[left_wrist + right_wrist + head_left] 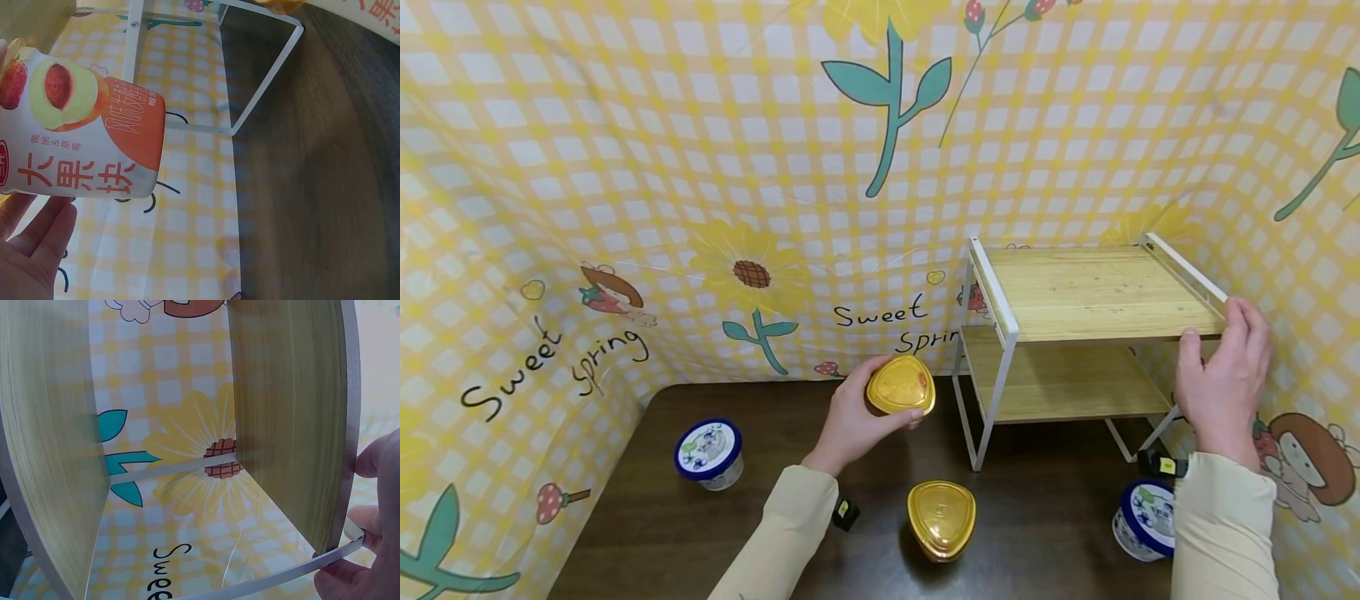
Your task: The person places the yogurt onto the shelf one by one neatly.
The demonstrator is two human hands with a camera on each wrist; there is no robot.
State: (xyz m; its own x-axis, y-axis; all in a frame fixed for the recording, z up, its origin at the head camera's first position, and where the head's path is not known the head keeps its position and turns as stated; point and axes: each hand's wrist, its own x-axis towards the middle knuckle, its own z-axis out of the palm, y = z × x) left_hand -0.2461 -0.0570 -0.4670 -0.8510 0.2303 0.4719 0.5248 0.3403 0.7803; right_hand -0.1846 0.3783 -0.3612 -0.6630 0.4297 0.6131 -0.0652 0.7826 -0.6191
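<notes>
My left hand (850, 421) grips a yogurt cup with a gold, rounded-triangular lid (901, 385), held up left of the shelf. In the left wrist view the cup's side (94, 144) shows a printed peach and strawberry with red lettering. My right hand (1227, 383) holds the front right corner of a two-tier wooden shelf rack (1097, 292) with a white metal frame. In the right wrist view its fingers (347, 575) curl round the frame's corner, the thumb against the board's front edge. Both boards of the rack are bare.
A second gold-lidded cup (942, 518) stands on the dark wooden table (820, 533) at the front. One blue-lidded tub (709, 454) is at the left, another (1144, 521) beside my right forearm, partly hidden by the sleeve. Checked yellow cloth (700, 167) hangs behind and at both sides.
</notes>
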